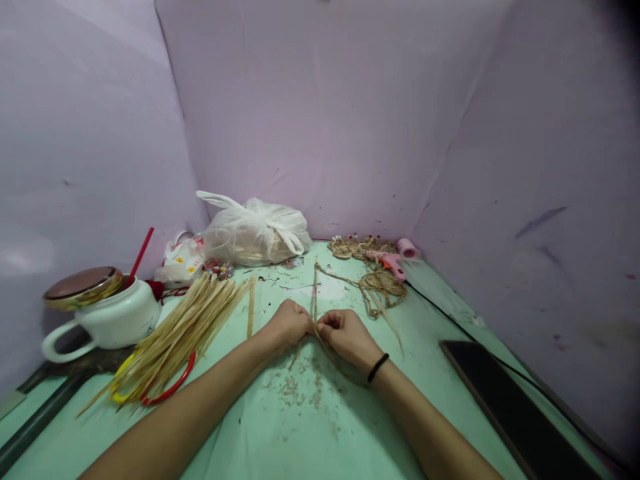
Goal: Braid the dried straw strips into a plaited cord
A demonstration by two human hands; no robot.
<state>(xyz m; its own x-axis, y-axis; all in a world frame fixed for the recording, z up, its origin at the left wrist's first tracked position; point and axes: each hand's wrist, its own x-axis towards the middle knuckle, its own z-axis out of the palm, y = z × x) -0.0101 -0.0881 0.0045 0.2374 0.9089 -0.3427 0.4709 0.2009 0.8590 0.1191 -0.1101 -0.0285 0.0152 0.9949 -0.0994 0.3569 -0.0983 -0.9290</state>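
Close together over the middle of the table, my left hand [291, 323] and my right hand [346, 336] both pinch a thin braided straw cord [315, 293]. From the fingers the cord runs straight away from me, bends sharply, then trails right to a loose coil of the same braid [384, 285]. Loose strand ends hang below my hands; the fingertips partly hide where the strands cross. A dark band circles my right wrist. Left of my left hand lies a bundle of flat dry straw strips [200, 320], with one single strip [251, 307] beside it.
Scissors with red and yellow handles [187, 377] lie under the straw. A white mug [120, 313], a hammer [55, 407] and a tied plastic bag [255, 233] stand left and behind. A pink glue gun [390, 263] and a dark flat slab [505, 407] are right.
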